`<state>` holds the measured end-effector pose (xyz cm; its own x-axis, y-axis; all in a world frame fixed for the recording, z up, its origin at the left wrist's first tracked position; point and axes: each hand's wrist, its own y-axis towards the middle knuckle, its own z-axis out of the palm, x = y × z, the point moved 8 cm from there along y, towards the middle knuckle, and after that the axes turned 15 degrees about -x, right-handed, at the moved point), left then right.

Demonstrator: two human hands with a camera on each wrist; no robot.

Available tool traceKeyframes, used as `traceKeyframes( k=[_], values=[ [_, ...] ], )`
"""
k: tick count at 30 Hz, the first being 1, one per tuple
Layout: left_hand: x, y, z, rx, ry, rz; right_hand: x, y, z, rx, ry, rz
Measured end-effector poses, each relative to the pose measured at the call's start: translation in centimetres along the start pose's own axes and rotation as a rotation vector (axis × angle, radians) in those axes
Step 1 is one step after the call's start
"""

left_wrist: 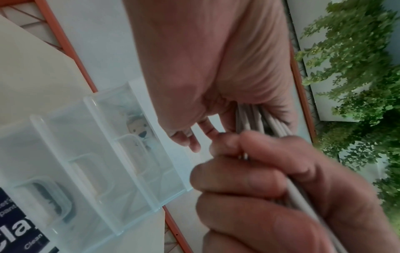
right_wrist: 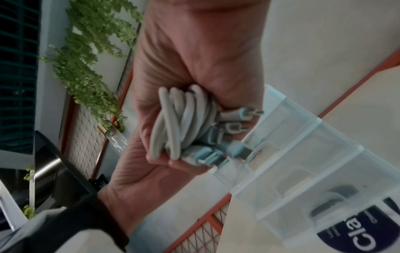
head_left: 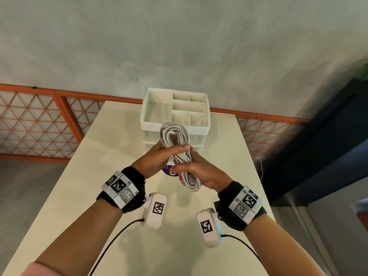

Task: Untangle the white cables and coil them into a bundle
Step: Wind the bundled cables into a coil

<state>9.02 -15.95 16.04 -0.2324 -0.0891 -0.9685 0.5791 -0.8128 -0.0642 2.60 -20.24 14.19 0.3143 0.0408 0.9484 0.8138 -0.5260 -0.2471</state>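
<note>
A bundle of white cables (head_left: 175, 134), coiled into long loops, hangs in the air above the table, held by both hands. My left hand (head_left: 159, 158) grips its middle from the left, thumb laid across the strands. My right hand (head_left: 199, 172) curls around the lower half. The top loop sticks out free above the hands. In the right wrist view the bundle (right_wrist: 173, 123) sits in my right hand (right_wrist: 194, 51), and several plug ends (right_wrist: 231, 114) poke out beside the fingers. In the left wrist view, cable strands (left_wrist: 249, 116) run between both hands.
A white desk organiser (head_left: 147, 118) with open compartments and clear drawers stands just behind the hands on the cream table (head_left: 99, 176). A round purple sticker (head_left: 169, 172) lies under the hands. An orange lattice railing (head_left: 39, 124) runs behind the table. Green plants (left_wrist: 357, 68) hang nearby.
</note>
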Motion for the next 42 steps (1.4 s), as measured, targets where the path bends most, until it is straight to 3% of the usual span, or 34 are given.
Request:
traceKeyframes(
  k=[7, 15, 21, 24, 31, 37, 42],
  values=[
    [-1.9, 0.5, -0.9, -0.077, -0.558, 0.017, 0.0, 0.3, 0.1, 0.075, -0.123, 0.023],
    [-1.5, 0.7, -1.1, -0.278, -0.446, -0.014, -1.4, -0.2, 0.5, 0.112, -0.153, 0.072],
    [0.8, 0.6, -1.2, -0.453, -0.49, -0.17, -1.8, -0.8, 0.5, 0.107, -0.287, 0.01],
    [1.5, 0.5, -1.1, -0.439, -0.486, -0.217, -2.0, -1.0, 0.5, 0.111, -0.322, -0.013],
    [2.0, 0.0, -0.6, -0.266, -0.543, -0.329, -2.0, -1.1, -0.4, 0.121, -0.276, -0.038],
    [2.4, 0.4, -1.0, -0.409, -0.457, -0.264, -2.4, -1.6, -0.1, 0.132, -0.251, -0.034],
    [3.3, 0.7, -1.1, -0.445, -0.472, -0.274, -3.4, -1.6, 0.0, 0.103, -0.192, 0.007]
  ],
)
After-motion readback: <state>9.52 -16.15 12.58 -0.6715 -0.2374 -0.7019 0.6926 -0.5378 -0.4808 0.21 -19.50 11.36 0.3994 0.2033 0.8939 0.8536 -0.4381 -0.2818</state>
